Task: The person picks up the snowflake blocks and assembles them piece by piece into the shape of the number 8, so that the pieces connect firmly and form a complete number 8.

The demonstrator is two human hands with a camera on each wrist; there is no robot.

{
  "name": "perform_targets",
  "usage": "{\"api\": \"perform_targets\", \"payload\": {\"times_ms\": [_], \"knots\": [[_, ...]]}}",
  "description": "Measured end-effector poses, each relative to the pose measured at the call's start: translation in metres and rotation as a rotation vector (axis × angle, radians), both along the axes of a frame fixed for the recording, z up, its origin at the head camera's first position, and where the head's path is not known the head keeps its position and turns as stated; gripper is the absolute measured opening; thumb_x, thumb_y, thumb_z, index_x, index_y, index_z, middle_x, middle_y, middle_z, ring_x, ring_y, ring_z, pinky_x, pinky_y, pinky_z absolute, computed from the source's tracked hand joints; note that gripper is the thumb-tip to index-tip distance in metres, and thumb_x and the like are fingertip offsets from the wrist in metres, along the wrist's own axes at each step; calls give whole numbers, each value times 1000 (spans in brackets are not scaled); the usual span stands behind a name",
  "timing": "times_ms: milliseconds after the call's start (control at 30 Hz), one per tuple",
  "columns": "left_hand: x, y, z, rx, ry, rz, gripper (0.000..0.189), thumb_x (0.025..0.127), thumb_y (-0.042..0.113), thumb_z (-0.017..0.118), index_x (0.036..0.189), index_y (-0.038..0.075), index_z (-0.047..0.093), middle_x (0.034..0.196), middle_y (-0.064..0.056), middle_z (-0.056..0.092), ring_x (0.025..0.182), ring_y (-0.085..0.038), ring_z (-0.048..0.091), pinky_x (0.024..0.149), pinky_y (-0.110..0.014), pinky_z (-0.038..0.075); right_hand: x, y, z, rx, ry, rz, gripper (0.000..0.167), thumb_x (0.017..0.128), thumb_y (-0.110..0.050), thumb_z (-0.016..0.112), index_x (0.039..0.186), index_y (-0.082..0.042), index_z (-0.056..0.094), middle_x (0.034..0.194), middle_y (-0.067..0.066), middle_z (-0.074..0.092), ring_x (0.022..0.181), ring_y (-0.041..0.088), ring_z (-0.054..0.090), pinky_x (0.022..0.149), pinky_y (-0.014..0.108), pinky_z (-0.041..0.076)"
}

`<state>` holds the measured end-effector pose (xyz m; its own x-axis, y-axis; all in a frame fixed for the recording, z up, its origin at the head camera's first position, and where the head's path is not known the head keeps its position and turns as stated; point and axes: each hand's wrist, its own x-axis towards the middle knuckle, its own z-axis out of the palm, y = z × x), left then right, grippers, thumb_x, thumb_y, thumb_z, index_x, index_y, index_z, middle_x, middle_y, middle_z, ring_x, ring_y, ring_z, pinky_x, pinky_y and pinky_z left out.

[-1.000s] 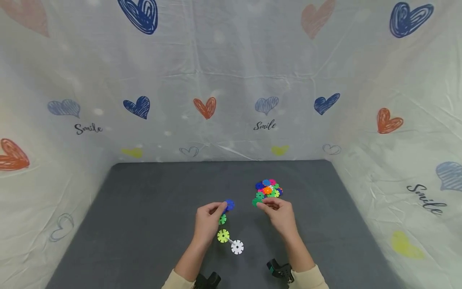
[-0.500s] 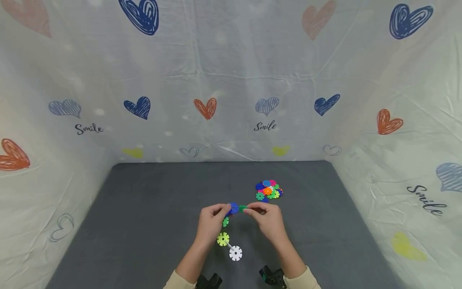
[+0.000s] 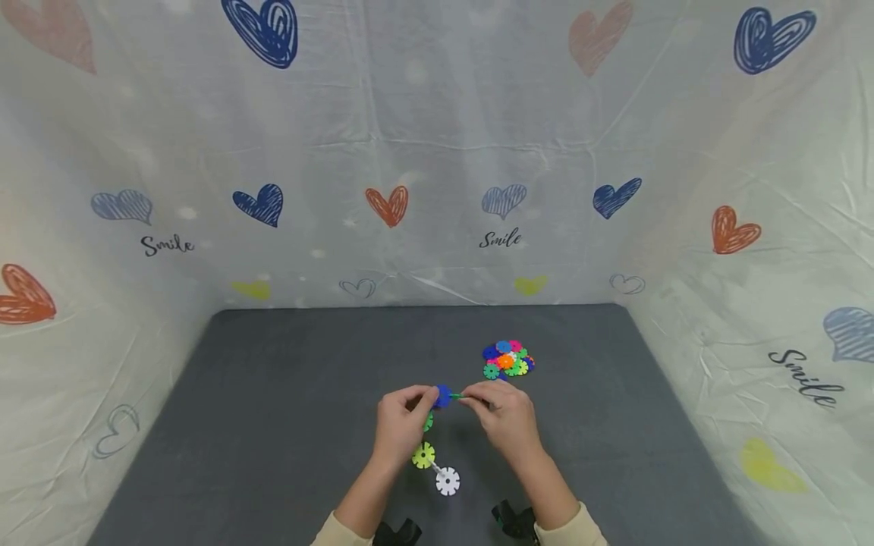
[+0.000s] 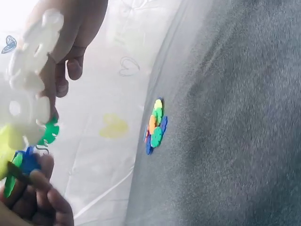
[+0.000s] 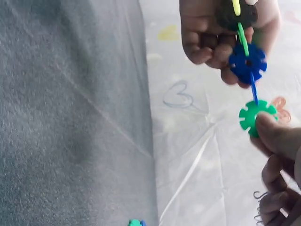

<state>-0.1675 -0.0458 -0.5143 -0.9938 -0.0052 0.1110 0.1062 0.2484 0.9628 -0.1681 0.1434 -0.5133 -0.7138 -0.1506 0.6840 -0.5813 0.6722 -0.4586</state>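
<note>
My left hand (image 3: pixel 399 425) pinches a chain of slotted snowflake discs by its blue end, with a blue disc (image 3: pixel 444 396) showing past the fingertips. Below hang a light green disc (image 3: pixel 429 422), a yellow disc (image 3: pixel 423 455) and a white disc (image 3: pixel 448 481). Between thumb and fingers of my right hand (image 3: pixel 507 421) is a green disc (image 5: pixel 249 117), turned edge-on in the head view. In the right wrist view its rim meets the edge-on blue disc (image 5: pixel 254 89) at the chain's end. Close to the left wrist camera, white discs (image 4: pixel 23 108) look blurred.
Beyond the hands, a small pile of colourful discs (image 3: pixel 507 359) lies on the dark grey tabletop (image 3: pixel 307 379). A pale curtain (image 3: pixel 437 167) printed with hearts surrounds the table at the back and sides. Black camera mounts (image 3: pixel 515 522) sit at the wrists.
The right hand has brought the green disc left from the pile to the blue end of the chain, and the disc has turned edge-on. The left hand has shifted slightly right.
</note>
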Motion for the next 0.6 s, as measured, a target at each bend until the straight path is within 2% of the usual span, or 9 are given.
{"api": "perform_targets", "payload": {"times_ms": [100,200,367,433,533,600], "knots": [[-1,-1,-1,0,5,-34,22,96,30,70,91,10,79,80,-13,73,62,-9,56,56,-23,47,-1,0,0,7,44,21,20,66,-7,92,79,-15,79,80,-7,76,72,8,66,65,22,53],[-2,-1,-3,0,-29,-65,24,98,30,69,91,10,78,81,-14,72,63,-9,56,56,-23,46,-3,2,-1,11,63,37,20,67,-7,91,79,-15,79,80,-7,75,72,9,66,64,22,52],[-4,0,-7,62,-151,-149,25,99,24,66,90,3,76,81,-16,73,64,-10,59,58,-23,48,-7,7,-5,27,-15,70,18,72,-10,90,85,-15,79,83,-6,75,67,6,59,59,18,48],[-5,0,-8,90,-191,-152,25,98,22,67,89,1,76,81,-15,74,68,-11,62,61,-25,50,-8,13,-6,55,-59,77,23,73,-10,90,93,-15,79,90,-4,76,68,6,59,59,19,50],[-5,-2,-8,126,-227,-112,25,98,22,66,90,0,75,83,-13,75,74,-14,65,66,-26,52,-12,27,-8,88,-140,19,32,74,-9,89,104,-15,79,99,-1,76,73,9,63,62,25,54],[-6,-4,-8,149,-242,-77,25,99,21,65,91,-1,74,84,-12,75,77,-15,65,69,-28,52,-18,39,-12,61,-222,-86,32,76,-10,88,107,-14,79,98,2,76,74,13,65,62,28,54]]}}
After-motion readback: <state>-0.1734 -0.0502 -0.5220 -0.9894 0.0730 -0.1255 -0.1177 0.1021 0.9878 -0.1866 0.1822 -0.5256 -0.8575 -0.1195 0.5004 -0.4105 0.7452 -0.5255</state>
